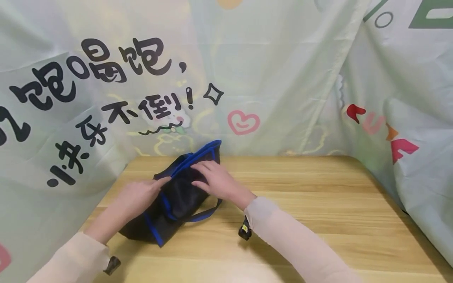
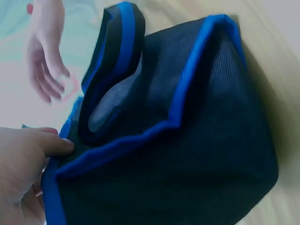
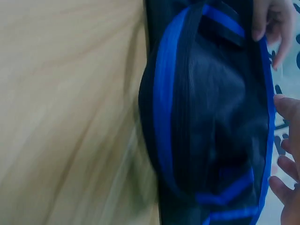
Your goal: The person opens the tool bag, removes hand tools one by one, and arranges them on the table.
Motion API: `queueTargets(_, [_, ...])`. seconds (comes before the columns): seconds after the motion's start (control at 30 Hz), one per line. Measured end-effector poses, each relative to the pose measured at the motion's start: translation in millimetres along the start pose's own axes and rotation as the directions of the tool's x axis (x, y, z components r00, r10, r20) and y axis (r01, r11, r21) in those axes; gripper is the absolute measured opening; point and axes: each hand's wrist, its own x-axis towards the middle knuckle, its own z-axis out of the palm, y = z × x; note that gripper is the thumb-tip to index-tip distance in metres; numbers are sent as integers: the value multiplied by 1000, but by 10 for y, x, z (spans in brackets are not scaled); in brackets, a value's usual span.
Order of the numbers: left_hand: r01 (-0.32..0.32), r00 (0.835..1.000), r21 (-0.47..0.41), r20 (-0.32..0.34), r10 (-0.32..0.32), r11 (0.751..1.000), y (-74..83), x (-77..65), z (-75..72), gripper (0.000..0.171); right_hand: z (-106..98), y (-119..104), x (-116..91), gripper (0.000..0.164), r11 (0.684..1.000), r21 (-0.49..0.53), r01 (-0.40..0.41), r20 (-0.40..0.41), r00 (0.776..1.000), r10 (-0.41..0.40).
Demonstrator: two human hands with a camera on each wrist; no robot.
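Note:
A black fabric bag with blue trim (image 1: 182, 198) lies slantwise on the wooden table, its blue-edged opening toward the back. My left hand (image 1: 136, 198) pinches the trimmed rim near its left end; in the left wrist view the thumb (image 2: 61, 144) presses on the near face, the other fingers partly hidden behind the edge. Over the rim's right part hovers my right hand (image 1: 221, 181), fingers apart and loosely bent. In the right wrist view its fingertips (image 3: 280, 102) are beside the blue edge, gripping nothing. A carrying handle (image 1: 205, 216) loops off the bag's front. The bag's inside is hidden.
Pale printed cloth (image 1: 283, 78) hangs behind the table and along both sides. The wooden tabletop (image 1: 301, 196) stretches out to the right of the bag. Dark wrist devices (image 1: 245, 230) sit below both sleeves.

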Motion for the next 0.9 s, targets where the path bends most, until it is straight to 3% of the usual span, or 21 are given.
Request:
queueTargets(0.13, [26, 999, -16, 35, -25, 1000, 93, -30, -91, 43, 79, -142, 93, 49, 998, -5, 59, -27, 998, -59])
queueTargets(0.3, [50, 995, -64, 93, -44, 997, 80, -126, -201, 46, 175, -229, 188, 46, 992, -13, 125, -56, 991, -126])
queueTargets(0.5, [68, 990, -93, 126, -56, 993, 35, -225, -286, 45, 223, -248, 261, 38, 995, -57, 86, -31, 996, -88])
queueTargets(0.63, [53, 993, -172, 117, -33, 984, 96, -208, -317, 42, 218, -261, 272, 27, 994, -92, 56, -48, 997, -60])
queueTargets(0.77, [59, 992, -279, 128, -24, 958, 204, -172, -363, 41, 168, -249, 259, 15, 990, -113, 90, -88, 991, -100])
queueTargets(0.9, [39, 988, -293, 156, 7, 955, 308, -132, -385, 41, 121, -187, 214, 11, 985, -110, 136, -111, 983, -148])
